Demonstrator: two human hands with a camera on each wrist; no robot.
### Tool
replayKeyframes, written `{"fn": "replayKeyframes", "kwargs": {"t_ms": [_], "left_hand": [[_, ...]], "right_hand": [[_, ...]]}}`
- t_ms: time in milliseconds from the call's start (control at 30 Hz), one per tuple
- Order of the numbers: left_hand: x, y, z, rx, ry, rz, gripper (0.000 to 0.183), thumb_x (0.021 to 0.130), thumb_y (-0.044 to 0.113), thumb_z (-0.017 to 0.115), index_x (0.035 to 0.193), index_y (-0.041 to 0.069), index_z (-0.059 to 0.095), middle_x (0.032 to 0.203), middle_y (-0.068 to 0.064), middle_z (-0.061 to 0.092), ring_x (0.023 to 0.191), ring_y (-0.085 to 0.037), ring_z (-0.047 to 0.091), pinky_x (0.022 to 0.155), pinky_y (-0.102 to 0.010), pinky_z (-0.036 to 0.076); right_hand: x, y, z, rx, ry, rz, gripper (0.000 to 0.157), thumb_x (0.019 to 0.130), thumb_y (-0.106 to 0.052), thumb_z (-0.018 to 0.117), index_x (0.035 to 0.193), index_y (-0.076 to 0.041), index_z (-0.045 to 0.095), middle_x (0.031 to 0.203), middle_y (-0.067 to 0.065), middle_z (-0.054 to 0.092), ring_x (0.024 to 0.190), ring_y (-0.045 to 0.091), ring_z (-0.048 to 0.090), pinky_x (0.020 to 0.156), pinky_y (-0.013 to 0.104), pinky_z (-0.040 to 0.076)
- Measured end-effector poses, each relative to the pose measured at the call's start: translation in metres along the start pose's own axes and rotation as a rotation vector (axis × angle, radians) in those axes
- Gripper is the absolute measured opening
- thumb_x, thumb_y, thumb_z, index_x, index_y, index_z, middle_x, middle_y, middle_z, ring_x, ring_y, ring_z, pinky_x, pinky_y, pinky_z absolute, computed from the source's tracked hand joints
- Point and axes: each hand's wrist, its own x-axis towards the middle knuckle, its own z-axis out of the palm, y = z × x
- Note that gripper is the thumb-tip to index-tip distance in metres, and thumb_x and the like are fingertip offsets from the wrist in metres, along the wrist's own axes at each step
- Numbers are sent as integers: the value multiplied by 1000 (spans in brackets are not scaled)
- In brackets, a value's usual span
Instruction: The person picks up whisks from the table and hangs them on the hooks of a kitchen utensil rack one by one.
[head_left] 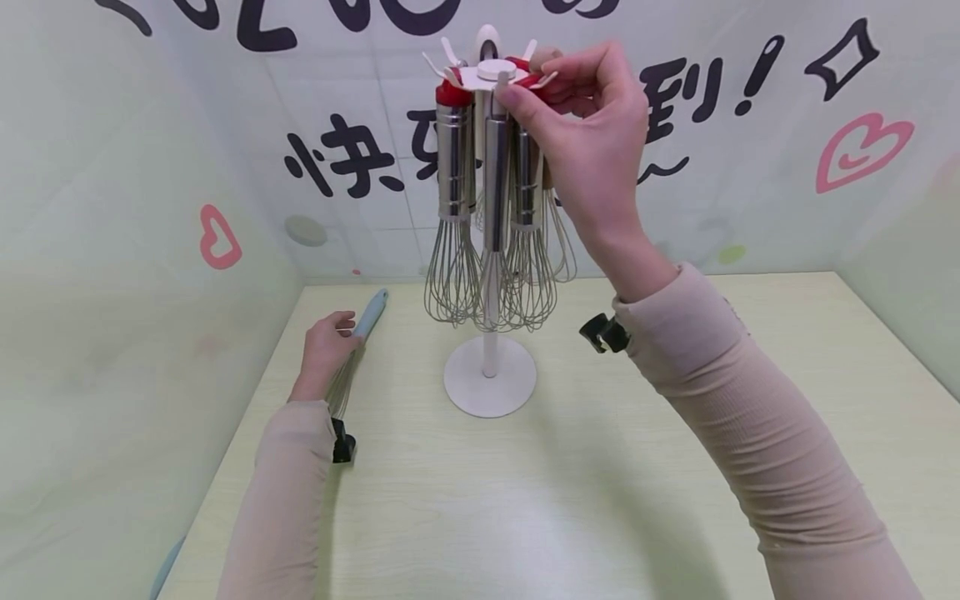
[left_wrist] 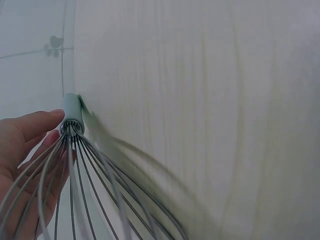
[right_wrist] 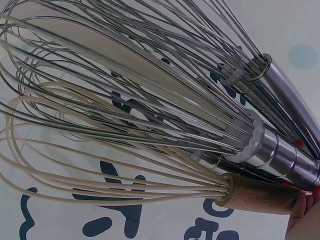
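Observation:
A white whisk rack [head_left: 496,70] on a pole and round base carries several hanging whisks. My right hand [head_left: 592,125] holds the rack's top at its right side, the thumb on a hook at the front; the fingers' exact contact is partly hidden. Below it hang steel-handled whisks [head_left: 496,183], some with red ends, and a whisk with a wooden handle [right_wrist: 260,195]. Lower left, my left hand [head_left: 324,354] grips a whisk with a light blue handle [head_left: 371,312] near where its wires begin. Its wire loops [left_wrist: 90,185] point back toward the wrist.
The rack's white base [head_left: 491,392] stands on the pale wooden table [head_left: 465,500]. A printed cloth [head_left: 360,217] hangs close behind the rack, with another pale cloth wall at the left. A blue item [head_left: 167,568] shows at the table's lower left edge.

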Motion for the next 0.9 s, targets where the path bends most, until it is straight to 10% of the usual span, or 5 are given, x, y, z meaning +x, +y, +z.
{"fn": "replayKeyframes", "kwargs": {"t_ms": [900], "left_hand": [[3, -4, 2, 73, -72, 7, 58, 87, 0, 57, 141, -8, 37, 138, -32, 46, 125, -43, 50, 104, -52, 47]], "right_hand": [[-1, 2, 3, 6, 26, -14, 25, 74, 0, 79, 88, -4, 59, 85, -3, 59, 76, 11, 55, 73, 19, 47]]}}
